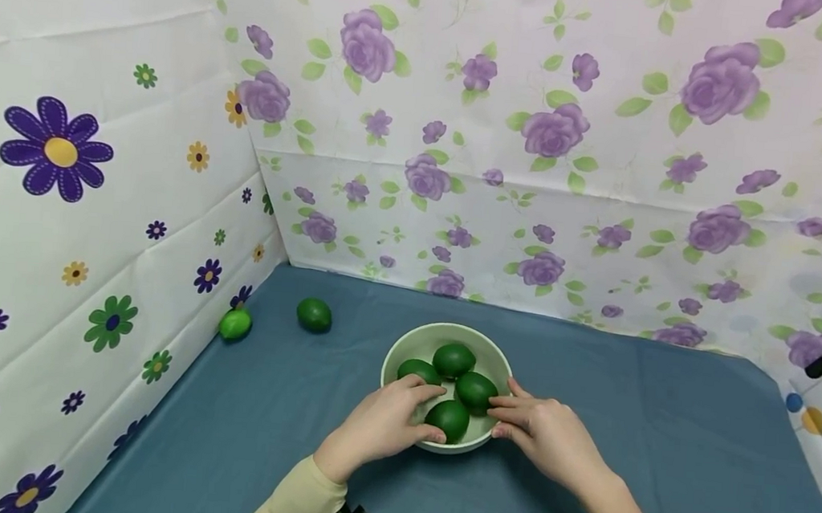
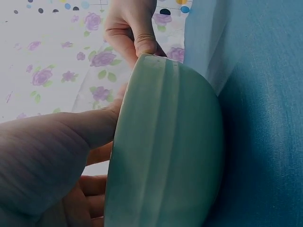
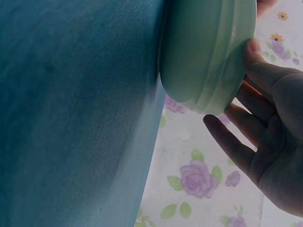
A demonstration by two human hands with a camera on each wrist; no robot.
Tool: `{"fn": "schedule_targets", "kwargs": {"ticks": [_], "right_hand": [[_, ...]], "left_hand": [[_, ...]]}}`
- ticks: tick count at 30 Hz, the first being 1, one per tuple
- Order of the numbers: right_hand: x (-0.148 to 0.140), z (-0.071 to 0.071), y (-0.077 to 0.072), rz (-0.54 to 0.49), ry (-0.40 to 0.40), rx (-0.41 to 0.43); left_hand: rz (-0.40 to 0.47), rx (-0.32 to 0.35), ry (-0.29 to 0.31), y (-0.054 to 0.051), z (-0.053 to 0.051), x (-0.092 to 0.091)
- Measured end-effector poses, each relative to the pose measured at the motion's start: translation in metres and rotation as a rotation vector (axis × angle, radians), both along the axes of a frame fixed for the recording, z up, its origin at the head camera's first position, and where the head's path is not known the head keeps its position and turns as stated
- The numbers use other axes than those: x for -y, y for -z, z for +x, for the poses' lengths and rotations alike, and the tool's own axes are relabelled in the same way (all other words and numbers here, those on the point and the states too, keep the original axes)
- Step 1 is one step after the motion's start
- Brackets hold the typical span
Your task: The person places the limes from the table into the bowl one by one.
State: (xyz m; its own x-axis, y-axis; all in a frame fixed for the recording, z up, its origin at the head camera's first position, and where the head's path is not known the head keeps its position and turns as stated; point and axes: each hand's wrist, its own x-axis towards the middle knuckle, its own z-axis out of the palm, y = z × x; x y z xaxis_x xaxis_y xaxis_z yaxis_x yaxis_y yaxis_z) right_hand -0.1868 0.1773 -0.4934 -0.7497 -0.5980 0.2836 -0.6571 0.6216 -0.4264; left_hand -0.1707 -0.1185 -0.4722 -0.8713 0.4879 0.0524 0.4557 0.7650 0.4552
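A pale green bowl stands on the blue cloth with several dark green oval fruits inside, much like limes. My left hand reaches over its left rim; thumb and fingers curve round the nearest dark green fruit. In the left wrist view the bowl wall hides those fingertips. At the right side, my right hand holds the bowl's rim, with fingertips close to another dark green fruit. The right wrist view shows the right thumb on the rim and one finger extended below the bowl.
Left of the bowl lies a dark green fruit on the blue cloth. A brighter green lime sits against the flowered left sheet. A sheet with purple roses hangs behind the table.
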Motion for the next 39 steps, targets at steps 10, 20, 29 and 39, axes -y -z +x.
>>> {"fn": "schedule_targets", "kwargs": {"ticks": [10, 20, 29, 39], "right_hand": [[-0.001, -0.001, -0.004, 0.020, -0.006, 0.000], [-0.001, -0.001, -0.004, 0.025, -0.003, -0.012], [-0.002, -0.001, -0.004, 0.030, 0.014, 0.001], [-0.001, -0.002, -0.002, -0.001, -0.008, -0.031]], "left_hand": [[0.086, -0.035, 0.020, 0.003, -0.003, 0.003], [0.217, -0.100, -0.016, 0.005, 0.000, 0.009], [0.328, -0.204, -0.057, 0.003, -0.001, 0.012], [0.357, -0.235, -0.104, 0.006, 0.001, 0.018]]}}
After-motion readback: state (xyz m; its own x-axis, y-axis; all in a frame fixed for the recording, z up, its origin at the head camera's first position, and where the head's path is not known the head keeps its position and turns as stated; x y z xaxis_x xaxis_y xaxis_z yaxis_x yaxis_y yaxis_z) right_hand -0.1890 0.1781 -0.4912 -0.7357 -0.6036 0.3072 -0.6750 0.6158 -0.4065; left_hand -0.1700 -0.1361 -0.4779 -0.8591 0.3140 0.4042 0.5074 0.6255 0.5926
